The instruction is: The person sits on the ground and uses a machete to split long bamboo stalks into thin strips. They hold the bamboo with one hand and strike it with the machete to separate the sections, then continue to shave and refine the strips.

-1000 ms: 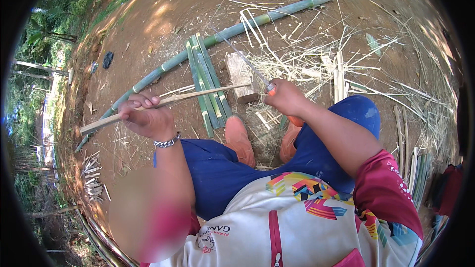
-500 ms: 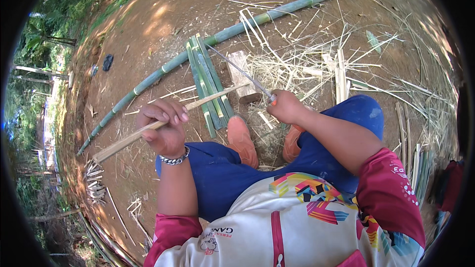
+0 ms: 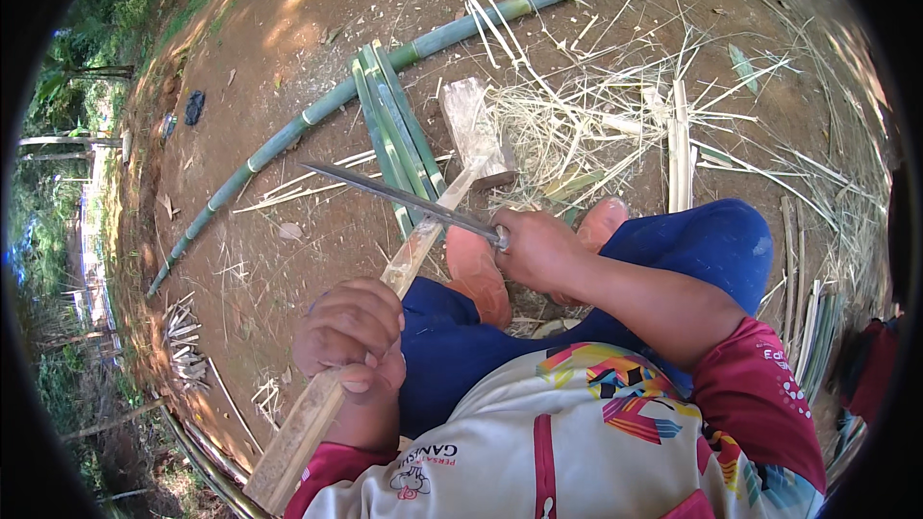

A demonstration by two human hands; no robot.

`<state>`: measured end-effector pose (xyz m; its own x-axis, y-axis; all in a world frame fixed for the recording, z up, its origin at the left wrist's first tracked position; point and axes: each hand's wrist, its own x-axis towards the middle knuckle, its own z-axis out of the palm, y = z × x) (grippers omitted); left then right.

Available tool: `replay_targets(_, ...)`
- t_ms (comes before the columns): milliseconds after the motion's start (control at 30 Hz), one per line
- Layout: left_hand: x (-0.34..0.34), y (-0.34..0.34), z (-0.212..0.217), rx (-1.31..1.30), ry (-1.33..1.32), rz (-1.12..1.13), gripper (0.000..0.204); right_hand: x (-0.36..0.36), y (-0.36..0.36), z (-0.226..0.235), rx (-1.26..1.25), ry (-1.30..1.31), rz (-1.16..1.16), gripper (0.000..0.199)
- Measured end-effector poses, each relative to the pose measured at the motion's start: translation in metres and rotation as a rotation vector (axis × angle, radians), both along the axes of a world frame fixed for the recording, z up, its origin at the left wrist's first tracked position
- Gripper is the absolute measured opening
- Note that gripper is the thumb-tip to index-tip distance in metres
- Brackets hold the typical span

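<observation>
My left hand (image 3: pixel 351 336) is closed round a flat, pale bamboo strip (image 3: pixel 411 252). The strip slants from beside my left sleeve up to a wooden block (image 3: pixel 471 125), where its thin far end meets the block's near part. In my right hand (image 3: pixel 540 248) is the handle of a long-bladed knife (image 3: pixel 394 194), its fingers wrapped round it. The blade points left and crosses over the strip beyond my left hand; whether it touches the strip I cannot tell. Several split green bamboo pieces (image 3: pixel 392 125) lie just left of the block.
A long green bamboo pole (image 3: pixel 332 101) lies across the ground beyond the block. Pale shavings (image 3: pixel 567 130) heap up right of the block. My orange boots (image 3: pixel 476 274) stand close below it. Short split pieces (image 3: pixel 183 341) lie at the left, and more strips (image 3: pixel 817 336) at the right.
My left hand has come down nearer my body, tilting the strip more steeply, and its grip has closed. The knife has swung left, so its blade now crosses the strip.
</observation>
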<state>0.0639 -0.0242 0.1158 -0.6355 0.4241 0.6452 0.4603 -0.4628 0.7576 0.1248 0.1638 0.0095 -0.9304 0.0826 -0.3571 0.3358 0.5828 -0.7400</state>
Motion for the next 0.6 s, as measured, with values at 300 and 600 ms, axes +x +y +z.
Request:
replay_targets(300,-0.006,-0.013,-0.008,0.125,0.080,0.203,0.042,-0.023,-0.009,-0.009,-0.029,0.065,0.095,0.027)
replay_targets(600,-0.015,0.004,-0.021,0.202,0.114,0.239,0.038,-0.032,0.000,-0.011,-0.015,0.025,0.185,0.028)
